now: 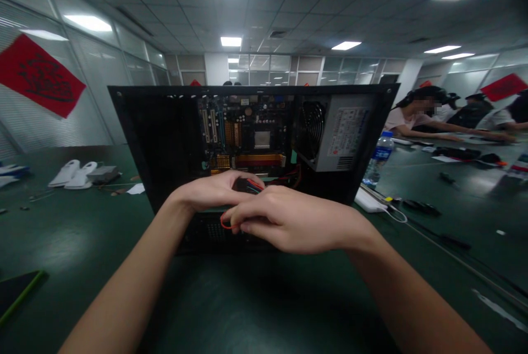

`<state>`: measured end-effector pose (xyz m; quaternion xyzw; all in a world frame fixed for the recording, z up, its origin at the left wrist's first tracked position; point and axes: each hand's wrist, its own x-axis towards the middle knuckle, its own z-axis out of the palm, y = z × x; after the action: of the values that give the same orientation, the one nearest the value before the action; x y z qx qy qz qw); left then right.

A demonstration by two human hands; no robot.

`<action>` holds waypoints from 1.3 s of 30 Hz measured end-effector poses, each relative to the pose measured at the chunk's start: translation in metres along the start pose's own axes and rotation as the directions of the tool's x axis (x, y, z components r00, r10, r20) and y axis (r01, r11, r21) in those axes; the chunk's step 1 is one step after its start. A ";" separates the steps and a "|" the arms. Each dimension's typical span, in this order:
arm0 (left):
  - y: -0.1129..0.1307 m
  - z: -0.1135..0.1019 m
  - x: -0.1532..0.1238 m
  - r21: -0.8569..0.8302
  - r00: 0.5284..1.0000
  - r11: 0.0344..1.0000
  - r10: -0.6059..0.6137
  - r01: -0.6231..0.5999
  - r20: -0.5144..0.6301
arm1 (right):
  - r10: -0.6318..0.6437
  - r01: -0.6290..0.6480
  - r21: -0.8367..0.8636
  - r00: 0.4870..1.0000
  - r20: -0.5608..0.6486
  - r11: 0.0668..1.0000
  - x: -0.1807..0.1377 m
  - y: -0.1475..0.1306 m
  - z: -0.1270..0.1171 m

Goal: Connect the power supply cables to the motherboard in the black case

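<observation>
An open black computer case (169,145) stands before me with its inside facing me. My left hand (218,189) reaches in front of the motherboard (231,134), its fingers curled round a bundle of dark cables (246,185) with red wires among them. Crossing over from the right, my right hand (289,216) has its fingers pinched together on a thin red wire (223,223) that loops out at the fingertips. The grey power supply (346,134) with its black fan sits at the upper right of the case. My hands hide part of the cables and the lower case.
On the green table (82,249), white shoes (74,174) and a small grey box (103,174) lie left. At right stand a water bottle (378,159) and a white power strip (369,200), with a screwdriver (454,241) nearby. Other people (421,112) sit at the far right.
</observation>
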<state>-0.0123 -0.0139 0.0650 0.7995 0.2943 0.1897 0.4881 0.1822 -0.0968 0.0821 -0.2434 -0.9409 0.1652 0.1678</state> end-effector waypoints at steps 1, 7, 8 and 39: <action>0.000 -0.001 0.001 0.027 0.999 1.000 0.001 -0.002 0.040 | -0.003 0.003 -0.005 0.999 0.037 1.000 0.000 -0.002 0.000; -0.004 -0.002 0.005 -0.012 0.995 1.000 0.027 -0.026 0.097 | 0.003 -0.005 0.009 0.980 0.200 1.000 -0.007 -0.008 -0.002; -0.005 -0.002 0.005 -0.039 0.996 0.999 0.040 -0.037 0.085 | 0.013 -0.018 0.023 0.971 0.237 1.000 -0.008 -0.008 -0.004; 0.005 -0.013 0.010 -0.702 0.756 0.613 -0.248 -0.362 -0.606 | 0.374 -0.371 -0.049 0.924 0.082 0.927 0.020 0.119 0.031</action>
<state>-0.0108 0.0000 0.0756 0.3919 0.3025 0.5811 0.6459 0.2019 0.0050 0.0126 -0.4129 -0.8866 0.1895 0.0870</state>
